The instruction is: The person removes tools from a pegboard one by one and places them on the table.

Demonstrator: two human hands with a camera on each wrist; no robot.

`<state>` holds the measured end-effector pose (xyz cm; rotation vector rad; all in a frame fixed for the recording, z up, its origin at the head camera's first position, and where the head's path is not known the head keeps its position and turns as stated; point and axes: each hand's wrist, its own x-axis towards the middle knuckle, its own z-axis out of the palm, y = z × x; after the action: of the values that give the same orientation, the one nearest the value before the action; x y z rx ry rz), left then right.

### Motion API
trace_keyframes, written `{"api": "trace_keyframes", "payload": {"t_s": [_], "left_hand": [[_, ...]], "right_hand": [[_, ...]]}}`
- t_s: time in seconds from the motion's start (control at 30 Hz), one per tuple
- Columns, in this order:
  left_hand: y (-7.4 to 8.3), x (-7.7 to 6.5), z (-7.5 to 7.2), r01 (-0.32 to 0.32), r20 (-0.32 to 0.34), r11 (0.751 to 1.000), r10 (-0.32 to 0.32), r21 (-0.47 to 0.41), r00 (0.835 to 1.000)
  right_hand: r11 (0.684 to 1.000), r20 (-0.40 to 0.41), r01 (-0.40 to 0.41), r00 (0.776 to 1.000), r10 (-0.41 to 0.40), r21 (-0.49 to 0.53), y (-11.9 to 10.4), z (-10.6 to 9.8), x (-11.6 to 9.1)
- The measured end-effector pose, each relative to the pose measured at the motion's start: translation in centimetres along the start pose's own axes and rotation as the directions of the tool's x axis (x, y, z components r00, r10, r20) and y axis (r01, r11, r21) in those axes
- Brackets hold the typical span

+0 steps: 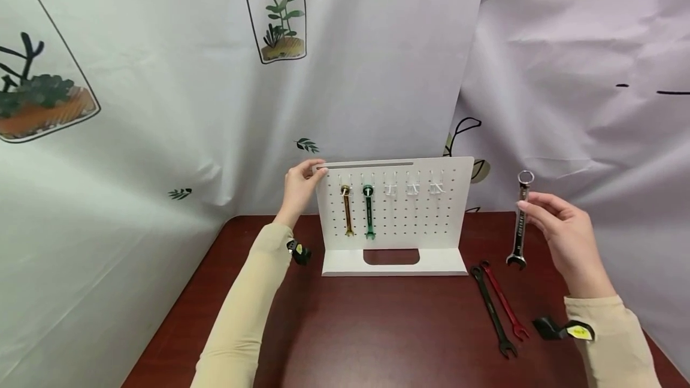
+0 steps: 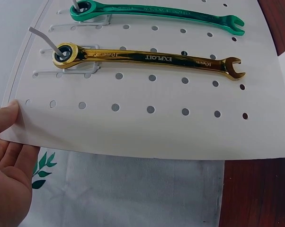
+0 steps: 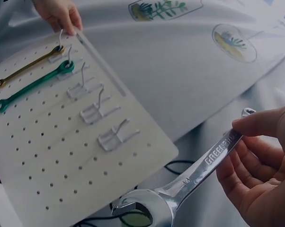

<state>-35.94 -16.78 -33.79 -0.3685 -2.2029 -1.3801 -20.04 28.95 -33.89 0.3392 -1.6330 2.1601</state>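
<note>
My left hand (image 1: 300, 189) pinches the upper left corner of a white pegboard (image 1: 399, 262), thumb in front and fingers behind. On the board's hooks hang a gold combination wrench (image 2: 147, 57) and a green combination wrench (image 2: 171, 13), ring ends up. To their right, several white hooks (image 3: 93, 111) carry nothing. Off the board's right side, my right hand (image 1: 566, 235) pinches a silver combination wrench (image 1: 520, 220) between thumb and fingers, near its ring end. That wrench is upright in the head view, open end down. A black wrench (image 1: 493, 313) and a red wrench (image 1: 505, 301) lie on the table below it.
The board stands on a dark red-brown table (image 1: 377, 328), its base cut by a rounded slot. A pale curtain (image 1: 366, 94) printed with plants hangs close behind and along the sides. Black straps with small devices sit at both wrists.
</note>
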Motion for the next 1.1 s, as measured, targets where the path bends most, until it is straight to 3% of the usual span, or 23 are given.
{"api": "trace_keyframes", "payload": {"t_s": [0.23,0.43,0.93,1.1], "left_hand": [[0.1,0.0,-0.3,-0.011,0.011,1.0,0.011,0.012,1.0],[0.1,-0.2,-0.1,-0.002,0.016,1.0,0.002,0.003,1.0],[-0.4,0.1,-0.2,-0.02,-0.002,1.0,0.02,-0.022,1.0],[-0.3,0.1,-0.1,-0.013,0.004,1.0,0.013,-0.021,1.0]], "right_hand": [[0.991,-0.038,-0.104,0.994,0.101,-0.089,1.1,-1.9,-1.0],[0.96,-0.068,-0.198,0.98,0.188,-0.197,2.0,-4.1,-2.3],[0.922,-0.061,-0.292,0.956,0.286,-0.256,5.6,-7.2,-4.4],[0.873,-0.074,-0.327,0.944,0.322,-0.362,6.8,-7.7,-5.1]]}}
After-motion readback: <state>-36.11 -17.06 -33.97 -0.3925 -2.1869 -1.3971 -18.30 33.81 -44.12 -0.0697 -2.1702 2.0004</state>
